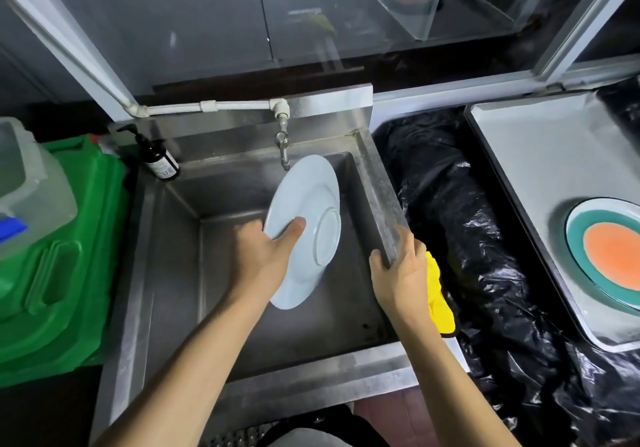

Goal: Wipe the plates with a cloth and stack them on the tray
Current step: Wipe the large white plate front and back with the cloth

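Observation:
My left hand (263,256) grips a white plate (308,211) by its left rim, thumb on the underside. The plate is tilted on edge over the steel sink (194,273), its base facing me, just below the tap (283,145). My right hand (401,273) grasps the sink's right rim, thumb inside the basin, fingers over the outer side by a yellow cloth (438,301) that hangs there. Whether those fingers hold the cloth is hidden. A grey tray (540,155) at the right carries a plate with a teal ring and orange centre (613,256).
A dark pump bottle (157,159) stands at the sink's back left corner. Green plastic crates (59,266) with a clear container (24,183) on top sit at the left. Black plastic sheeting (460,232) fills the gap between sink and tray.

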### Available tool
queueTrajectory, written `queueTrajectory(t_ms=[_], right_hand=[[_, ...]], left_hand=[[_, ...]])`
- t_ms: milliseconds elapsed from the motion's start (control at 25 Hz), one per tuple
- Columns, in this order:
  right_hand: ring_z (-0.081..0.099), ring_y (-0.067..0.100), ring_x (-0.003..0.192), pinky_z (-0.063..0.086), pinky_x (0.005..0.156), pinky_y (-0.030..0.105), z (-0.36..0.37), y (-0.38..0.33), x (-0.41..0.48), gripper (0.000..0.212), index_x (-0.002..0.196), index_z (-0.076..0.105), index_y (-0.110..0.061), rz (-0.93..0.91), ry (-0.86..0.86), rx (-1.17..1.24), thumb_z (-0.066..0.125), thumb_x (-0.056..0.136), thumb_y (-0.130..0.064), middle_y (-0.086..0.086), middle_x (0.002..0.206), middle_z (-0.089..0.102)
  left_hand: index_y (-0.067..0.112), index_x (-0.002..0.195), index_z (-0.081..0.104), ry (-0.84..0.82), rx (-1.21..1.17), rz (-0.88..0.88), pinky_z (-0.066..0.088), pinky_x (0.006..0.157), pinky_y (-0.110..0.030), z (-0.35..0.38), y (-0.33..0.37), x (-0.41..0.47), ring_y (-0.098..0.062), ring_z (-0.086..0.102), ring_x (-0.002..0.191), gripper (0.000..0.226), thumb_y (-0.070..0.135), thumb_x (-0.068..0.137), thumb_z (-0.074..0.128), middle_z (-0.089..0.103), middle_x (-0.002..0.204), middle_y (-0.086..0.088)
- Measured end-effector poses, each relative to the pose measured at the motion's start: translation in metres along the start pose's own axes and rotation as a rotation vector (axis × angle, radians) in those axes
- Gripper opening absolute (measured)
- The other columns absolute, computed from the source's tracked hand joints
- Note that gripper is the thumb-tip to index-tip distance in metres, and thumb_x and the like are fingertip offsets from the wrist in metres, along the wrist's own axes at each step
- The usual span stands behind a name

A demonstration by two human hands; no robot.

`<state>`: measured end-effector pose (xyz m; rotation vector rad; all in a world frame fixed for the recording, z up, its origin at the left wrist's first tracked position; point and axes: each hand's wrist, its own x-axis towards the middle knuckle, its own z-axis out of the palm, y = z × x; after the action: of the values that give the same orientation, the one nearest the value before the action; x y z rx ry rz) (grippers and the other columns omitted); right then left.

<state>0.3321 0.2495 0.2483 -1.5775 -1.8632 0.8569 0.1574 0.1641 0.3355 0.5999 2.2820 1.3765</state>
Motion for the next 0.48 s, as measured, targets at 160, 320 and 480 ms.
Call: queueTrajectory(t_ms=[160, 320, 480], right_hand=[[0.066, 0.011, 0.098, 0.052, 0.091, 0.035, -0.018, -0.068, 0.003, 0.025, 0.119, 0.067, -0.021, 0.045, -0.07, 0.329, 0.059, 0.1, -0.035, -0.005, 0.105, 0.07], [0.064, 0.012, 0.071, 0.048, 0.063, 0.032, -0.029, -0.099, 0.013, 0.045, 0.073, 0.066, -0.018, 0.154, -0.161, 0.337, 0.058, 0.094, -0.057, -0.004, 0.07, 0.069], [0.073, 0.041, 0.074, 0.059, 0.066, 0.061, -0.015, -0.086, 0.021, 0.043, 0.078, 0.064, -0.004, 0.275, -0.224, 0.346, 0.063, 0.062, -0.044, 0.027, 0.073, 0.067]], left_hand=[[0.022, 0.053, 0.042, -0.063, 0.302, 0.332, 0.032, 0.049, -0.029, -0.001, -0.004, -0.012, -0.019, 0.046, 0.049, 0.046, 0.027, 0.087, 0.073, 0.052, 0.051, -0.004], [0.021, 0.081, 0.069, -0.027, 0.645, 0.818, 0.045, 0.043, -0.03, -0.001, -0.02, -0.024, -0.033, 0.061, 0.056, 0.015, 0.01, 0.075, 0.078, 0.065, 0.063, -0.004], [0.017, 0.102, 0.075, -0.072, 0.783, 0.949, 0.055, 0.048, -0.036, -0.003, -0.034, -0.025, -0.027, 0.069, 0.064, 0.039, 0.005, 0.065, 0.077, 0.072, 0.074, 0.0]])
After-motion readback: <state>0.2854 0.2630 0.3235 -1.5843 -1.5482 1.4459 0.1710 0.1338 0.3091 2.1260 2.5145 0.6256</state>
